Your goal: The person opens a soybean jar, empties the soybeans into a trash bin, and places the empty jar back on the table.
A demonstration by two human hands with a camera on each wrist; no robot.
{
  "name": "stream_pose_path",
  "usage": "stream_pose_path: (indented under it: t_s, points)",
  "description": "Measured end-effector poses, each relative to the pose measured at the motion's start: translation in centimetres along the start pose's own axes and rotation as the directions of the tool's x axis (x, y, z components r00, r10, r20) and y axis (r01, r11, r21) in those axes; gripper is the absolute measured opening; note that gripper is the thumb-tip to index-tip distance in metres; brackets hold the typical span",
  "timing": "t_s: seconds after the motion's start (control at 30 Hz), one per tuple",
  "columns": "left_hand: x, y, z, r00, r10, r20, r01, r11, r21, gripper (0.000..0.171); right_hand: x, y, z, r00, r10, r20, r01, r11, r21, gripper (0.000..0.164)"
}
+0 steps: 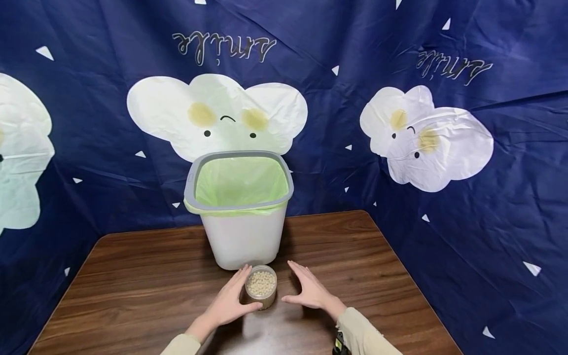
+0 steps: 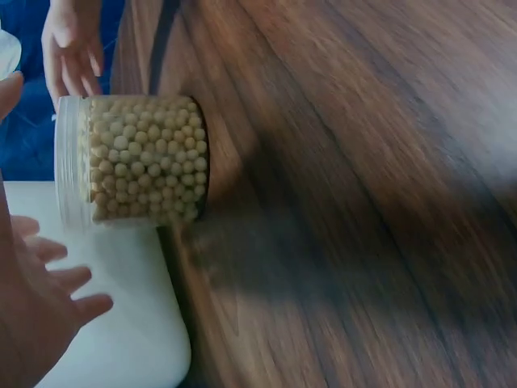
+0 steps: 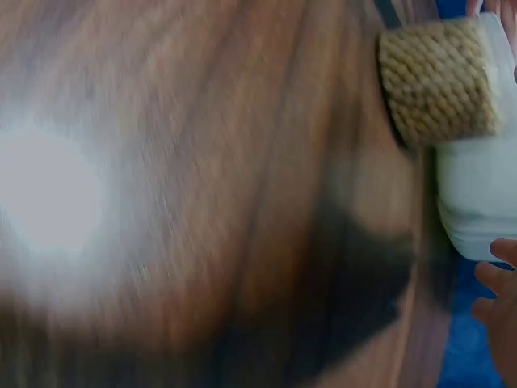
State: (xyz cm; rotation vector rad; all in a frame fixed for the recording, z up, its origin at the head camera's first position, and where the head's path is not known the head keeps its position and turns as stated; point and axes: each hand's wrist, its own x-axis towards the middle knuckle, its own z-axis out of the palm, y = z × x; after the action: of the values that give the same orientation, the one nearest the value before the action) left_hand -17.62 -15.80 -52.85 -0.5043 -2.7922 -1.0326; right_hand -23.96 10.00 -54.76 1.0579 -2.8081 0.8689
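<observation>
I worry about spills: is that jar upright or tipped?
Upright: the head view shows the jar standing on the table, round top facing up.

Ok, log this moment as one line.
left hand: beside jar | right hand: other side, apart from jar | jar: upright on table, pale round pieces inside | bin: behind jar, green liner

Left hand [image 1: 230, 301] and right hand [image 1: 311, 292] flank a jar [image 1: 265, 301] (pale beads [image 1: 261, 283] inside) before a bin [image 1: 246, 241].
</observation>
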Motion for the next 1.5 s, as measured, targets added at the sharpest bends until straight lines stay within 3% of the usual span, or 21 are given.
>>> stream_pose_path:
  t_s: [0.13, 0.37, 0.53, 0.73, 0.9, 1.23, 1.4, 1.5]
  points:
    - [1.0, 0.1, 0.5, 1.000, -0.006, 0.002, 0.006, 0.998, -0.059, 0.096, 0.2, -0.4, 1.7, 0.998, 0.059, -0.002, -0.058, 0.994, 0.089, 0.095]
    - [2.2, 0.0, 0.5, 0.999, 0.011, -0.039, -0.011, 1.000, 0.006, 0.091, 1.1, -1.0, 4.1, 0.998, 0.040, -0.038, -0.033, 0.985, 0.172, 0.097]
    - [3.5, 0.1, 0.1, 1.000, -0.004, -0.027, 0.004, 1.000, 0.025, 0.088, 2.2, -1.8, 5.2, 0.995, 0.043, -0.085, -0.014, 0.951, 0.308, 0.088]
    - [4.1, 0.1, 0.3, 1.000, -0.011, 0.009, 0.011, 1.000, 0.025, 0.087, 2.7, -2.4, 6.1, 0.989, 0.107, -0.107, -0.052, 0.904, 0.425, 0.089]
    - [3.9, 0.0, 0.5, 1.000, -0.015, -0.014, 0.015, 1.000, -0.009, 0.083, 2.6, -2.4, 6.4, 0.988, 0.110, -0.108, -0.052, 0.897, 0.439, 0.089]
    - [3.0, 0.0, 0.7, 0.998, -0.007, -0.056, 0.007, 1.000, -0.014, 0.080, 1.9, -2.8, 6.3, 0.992, 0.082, -0.099, -0.038, 0.924, 0.381, 0.087]
    - [2.6, 0.9, -0.9, 0.997, -0.016, -0.075, 0.012, 0.998, -0.059, 0.081, 2.2, -3.7, 4.9, 0.995, 0.025, -0.094, 0.012, 0.924, 0.382, 0.086]
    - [2.7, 1.5, -2.2, 0.995, 0.012, -0.104, -0.021, 0.996, -0.090, 0.080, 2.5, -4.5, 3.3, 0.995, -0.023, -0.097, 0.057, 0.927, 0.371, 0.085]
